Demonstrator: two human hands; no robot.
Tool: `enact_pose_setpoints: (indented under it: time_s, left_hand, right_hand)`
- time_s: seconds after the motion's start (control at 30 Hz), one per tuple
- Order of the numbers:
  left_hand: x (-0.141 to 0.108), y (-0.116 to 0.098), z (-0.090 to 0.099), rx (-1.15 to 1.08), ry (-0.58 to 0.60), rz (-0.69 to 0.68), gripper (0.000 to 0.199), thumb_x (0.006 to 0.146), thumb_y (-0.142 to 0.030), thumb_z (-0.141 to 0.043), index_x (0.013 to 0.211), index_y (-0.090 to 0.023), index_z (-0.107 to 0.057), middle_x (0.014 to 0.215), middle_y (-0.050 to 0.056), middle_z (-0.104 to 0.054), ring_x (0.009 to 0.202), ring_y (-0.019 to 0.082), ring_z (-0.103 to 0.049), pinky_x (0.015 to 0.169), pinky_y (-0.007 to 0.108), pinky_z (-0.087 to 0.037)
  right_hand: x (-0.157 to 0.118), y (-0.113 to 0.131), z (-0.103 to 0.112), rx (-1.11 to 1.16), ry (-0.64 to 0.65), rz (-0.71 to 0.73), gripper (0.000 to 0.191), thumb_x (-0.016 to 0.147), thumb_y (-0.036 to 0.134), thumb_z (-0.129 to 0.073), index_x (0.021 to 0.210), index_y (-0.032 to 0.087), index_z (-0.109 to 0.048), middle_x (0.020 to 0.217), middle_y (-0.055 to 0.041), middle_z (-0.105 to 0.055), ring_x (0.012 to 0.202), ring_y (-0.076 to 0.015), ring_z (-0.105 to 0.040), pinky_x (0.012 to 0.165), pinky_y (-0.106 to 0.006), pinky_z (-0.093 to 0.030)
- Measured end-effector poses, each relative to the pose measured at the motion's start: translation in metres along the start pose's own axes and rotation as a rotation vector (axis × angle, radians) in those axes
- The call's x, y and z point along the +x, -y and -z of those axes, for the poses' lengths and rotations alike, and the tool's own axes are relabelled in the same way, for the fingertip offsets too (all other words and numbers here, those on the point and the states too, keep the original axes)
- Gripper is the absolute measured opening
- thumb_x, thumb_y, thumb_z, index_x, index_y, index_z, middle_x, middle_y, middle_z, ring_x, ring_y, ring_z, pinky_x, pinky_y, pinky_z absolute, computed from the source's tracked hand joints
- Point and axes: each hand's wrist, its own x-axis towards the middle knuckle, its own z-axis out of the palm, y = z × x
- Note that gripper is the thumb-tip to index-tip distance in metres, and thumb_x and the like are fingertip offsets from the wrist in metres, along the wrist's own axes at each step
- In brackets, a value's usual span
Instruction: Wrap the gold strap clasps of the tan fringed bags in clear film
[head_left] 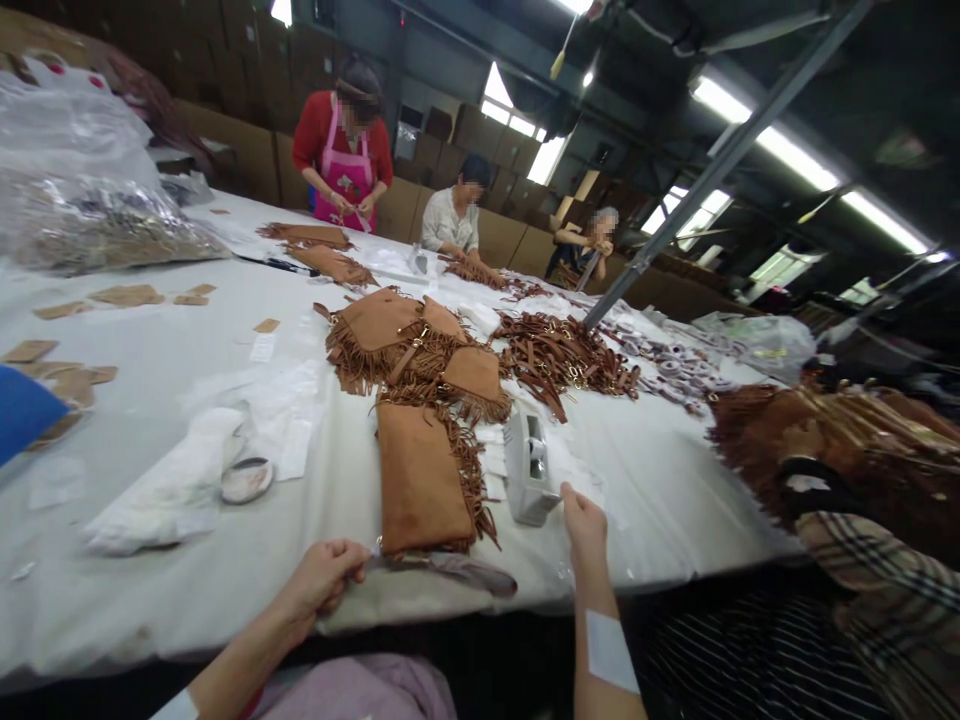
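Note:
A tan fringed bag (424, 475) lies flat before me, its fringe along the right side. Its strap (476, 572), covered in a pale wrapping, runs along the near table edge from the bag's lower left corner. At that corner, my left hand (326, 575) is closed in a pinch on the pale wrapped end, close to a small metal ring. My right hand (585, 522) is closed, fingertips together beside the near end of a grey tape dispenser (527, 465); anything between them is too small to make out. White paper pieces (493, 465) lie between bag and dispenser.
Beyond the bag lie stacked fringed bags (386, 335) and a heap of brown straps (562, 350). White wrapping (169, 490), a round lid-like piece (246, 480) and brown tags (127, 295) lie left. At right, a co-worker's sleeve (870, 545) reaches toward piled bags. Several people work across the table.

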Motion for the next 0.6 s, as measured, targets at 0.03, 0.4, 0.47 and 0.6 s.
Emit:
enact_pose_setpoints:
  time_s: [0.03, 0.4, 0.47, 0.6]
  left_hand:
    - [0.000, 0.000, -0.001, -0.002, 0.002, 0.000, 0.045, 0.058, -0.058, -0.066, 0.061, -0.017, -0.048, 0.035, -0.011, -0.032, 0.029, 0.002, -0.015, 0.036, 0.019, -0.005]
    - [0.001, 0.000, 0.004, 0.023, 0.062, 0.027, 0.053, 0.054, -0.066, -0.067, 0.062, -0.017, -0.050, 0.034, -0.011, -0.032, 0.028, 0.002, -0.018, 0.035, 0.019, -0.007]
    - [0.000, -0.001, 0.004, 0.014, 0.074, 0.037, 0.053, 0.053, -0.066, -0.068, 0.064, -0.017, -0.050, 0.034, -0.011, -0.032, 0.029, 0.002, -0.015, 0.036, 0.020, -0.005]
    - [-0.001, -0.004, 0.004, -0.016, 0.124, 0.036, 0.054, 0.054, -0.062, -0.070, 0.075, -0.015, -0.052, 0.059, -0.003, -0.059, 0.031, -0.001, -0.015, 0.036, 0.019, -0.004]
  right_hand:
    - [0.005, -0.002, -0.002, 0.024, 0.050, 0.001, 0.044, 0.064, 0.052, -0.058, 0.067, 0.010, -0.072, 0.070, -0.0130, -0.070, 0.076, -0.0295, -0.062, 0.067, -0.034, -0.044]
    - [-0.001, -0.009, -0.002, 0.199, 0.070, -0.073, 0.039, 0.052, 0.047, -0.070, 0.068, 0.011, -0.072, 0.070, -0.0109, -0.071, 0.071, -0.0255, -0.064, 0.064, -0.032, -0.048]
    - [-0.011, -0.018, 0.003, 0.194, 0.064, -0.116, 0.043, 0.053, 0.049, -0.069, 0.072, 0.011, -0.072, 0.070, -0.0106, -0.071, 0.067, -0.0239, -0.064, 0.059, -0.031, -0.048]
    - [-0.030, -0.035, 0.002, 0.163, 0.109, -0.151, 0.049, 0.054, 0.056, -0.067, 0.070, 0.010, -0.070, 0.062, -0.0094, -0.068, 0.055, -0.0194, -0.060, 0.049, -0.028, -0.046]
